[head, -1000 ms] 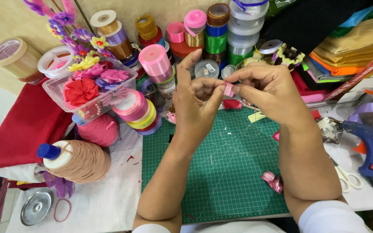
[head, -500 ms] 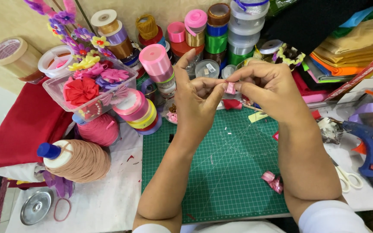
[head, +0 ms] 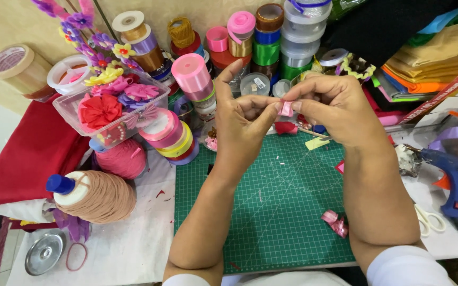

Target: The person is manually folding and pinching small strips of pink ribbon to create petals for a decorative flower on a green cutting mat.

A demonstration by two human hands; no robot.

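Note:
My left hand [head: 242,124] and my right hand [head: 335,108] meet above the far edge of a green cutting mat [head: 271,212]. Both pinch a small folded piece of pink ribbon [head: 286,108] between thumbs and fingertips. A red ribbon scrap [head: 286,127] lies on the mat just under the hands. A finished pink ribbon fold [head: 336,223] rests on the mat by my right forearm.
Stacked ribbon spools [head: 192,74] crowd the back. A clear box of fabric flowers [head: 113,106] and yarn cones [head: 94,196] stand left, with red cloth [head: 25,153]. A blue glue gun [head: 454,172], white scissors [head: 429,220] and folded fabrics [head: 436,58] lie right. A metal lid [head: 43,253] sits bottom left.
The hands stay in place over the mat; the fingers shift slightly on the pink ribbon piece. Nothing else has moved.

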